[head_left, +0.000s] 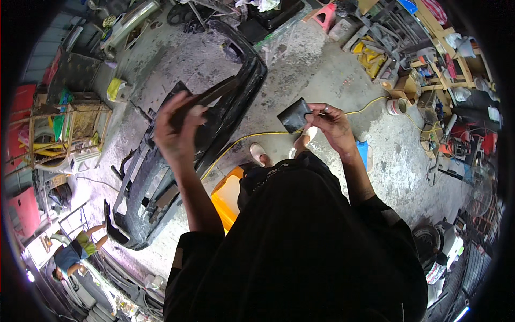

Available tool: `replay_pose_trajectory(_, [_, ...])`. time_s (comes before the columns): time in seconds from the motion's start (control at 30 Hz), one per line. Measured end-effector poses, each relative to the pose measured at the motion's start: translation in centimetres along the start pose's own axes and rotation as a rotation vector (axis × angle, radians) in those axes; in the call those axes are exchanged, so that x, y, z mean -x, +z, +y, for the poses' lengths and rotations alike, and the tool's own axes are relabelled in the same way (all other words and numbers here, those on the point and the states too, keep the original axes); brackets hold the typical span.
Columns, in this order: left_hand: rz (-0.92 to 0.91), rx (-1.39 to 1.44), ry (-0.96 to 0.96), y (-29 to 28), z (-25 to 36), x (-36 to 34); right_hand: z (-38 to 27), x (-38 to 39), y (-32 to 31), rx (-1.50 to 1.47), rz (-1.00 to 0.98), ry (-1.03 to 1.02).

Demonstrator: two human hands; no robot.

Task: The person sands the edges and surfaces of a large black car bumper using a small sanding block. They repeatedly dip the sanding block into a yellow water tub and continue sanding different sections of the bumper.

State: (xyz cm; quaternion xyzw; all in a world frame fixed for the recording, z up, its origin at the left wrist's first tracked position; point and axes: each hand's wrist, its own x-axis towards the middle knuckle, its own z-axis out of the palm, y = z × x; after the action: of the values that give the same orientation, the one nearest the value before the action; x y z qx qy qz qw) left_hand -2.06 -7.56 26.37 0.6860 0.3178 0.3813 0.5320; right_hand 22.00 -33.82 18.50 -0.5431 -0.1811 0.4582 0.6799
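My left hand [179, 131] is raised over the black car bumper [244, 96] lying on the floor. Its fingers, slightly blurred, are pinched round a dark flat strip [221, 90] that sticks out to the right. Higher than the floor on the other side, my right hand [333, 127] grips a thin, dark, squarish piece [292, 115] by its right edge, between thumb and fingers. That piece has a slight sheen; its material is not clear. The two hands are well apart.
An orange plastic stool [225, 199] stands beside my legs. A yellow cable [370, 107] crosses the concrete floor past my feet toward a bucket [396, 106]. Wooden shelving [445, 70] lines the right, a metal rack [64, 131] the left. Another person [72, 255] is at lower left.
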Motion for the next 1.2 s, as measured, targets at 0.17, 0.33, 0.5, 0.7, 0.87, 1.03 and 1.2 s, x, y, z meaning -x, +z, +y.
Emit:
replay_pose_trajectory(0.17, [0.333,0.65,-0.159,1.0,-0.8,-2.2,0.6,-0.3,1.2,-0.142,-0.018,0.013])
replay_pose_trajectory(0.33, [-0.146,0.372,-0.46,7.0,-4.0,2.7,1.3,-0.1,3.4,-0.418,0.032,-0.013])
replay_pose_trajectory(0.5, [-0.269,0.204,-0.223,11.4,-4.6,6.4,1.5,0.4,4.1,-0.219,0.023,0.05])
replay_pose_trajectory(0.7, [-0.468,0.348,-0.501,10.7,-3.2,6.2,-1.5,0.7,5.4,0.108,0.085,0.048])
replay_pose_trajectory(0.87, [-0.631,0.225,-0.407,10.3,-3.2,6.1,-0.3,0.6,4.3,0.186,0.071,0.1])
replay_pose_trajectory(1.03, [-0.472,0.138,-0.388,11.1,-2.2,6.9,-0.3,1.0,5.0,0.193,0.095,0.018])
replay_pose_trajectory(1.2, [-0.413,0.177,-0.416,11.6,-2.9,7.5,-0.4,1.2,5.9,0.469,0.124,-0.071])
